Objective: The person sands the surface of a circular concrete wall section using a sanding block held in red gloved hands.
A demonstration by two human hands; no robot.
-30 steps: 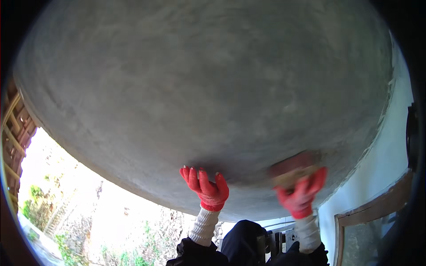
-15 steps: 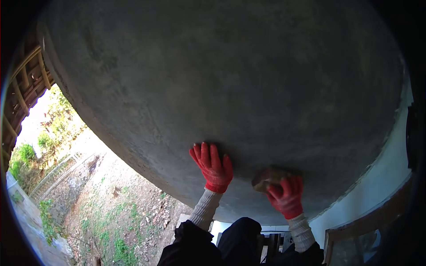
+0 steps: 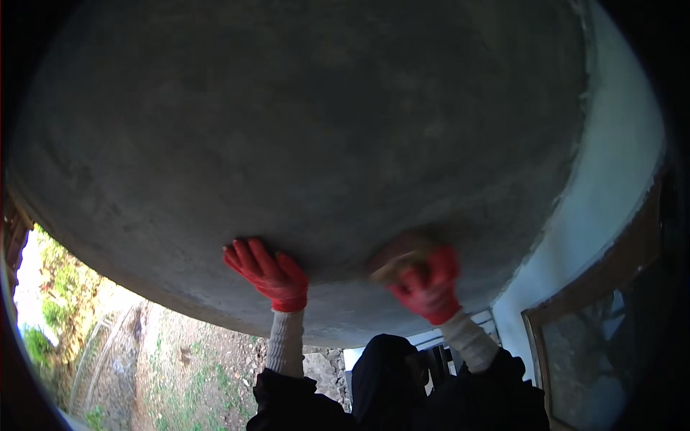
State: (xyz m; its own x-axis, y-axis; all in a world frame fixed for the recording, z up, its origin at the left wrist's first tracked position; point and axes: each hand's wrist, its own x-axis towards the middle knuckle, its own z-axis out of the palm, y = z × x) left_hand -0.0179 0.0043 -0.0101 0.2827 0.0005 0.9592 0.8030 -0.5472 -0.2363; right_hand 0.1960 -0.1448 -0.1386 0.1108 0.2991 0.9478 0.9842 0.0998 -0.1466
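Right hand (image 3: pixel 428 287), red-gloved, is closed around a brownish block (image 3: pixel 394 264), which is gripped at its near right side; fingers and block are both blurred, so the exact set of the thumb cannot be told. Block is held up at the lower part of a broad grey surface (image 3: pixel 323 136), right of centre; contact looks likely but cannot be confirmed. Left hand (image 3: pixel 272 276), also red-gloved, is laid against the same surface, back of the hand in view, fingers extended and slightly parted, nothing seen held; it is set to the left, apart from the block. By judgement: block is probably light enough for one hand, stiff rather than soft, not easily broken; some slip may be met if its sides are smooth. Best hold is judged to be across the back and along the edges, fingertips kept clear of the face turned to the grey surface, where gloves could be scraped. Grey surface is taken to be hard and fixed, suited only to a flat palm. Pale cuffs (image 3: pixel 286 345) are seen below both gloves; white wall (image 3: pixel 611 144) is seen at right, stony ground (image 3: pixel 194 366) at lower left.
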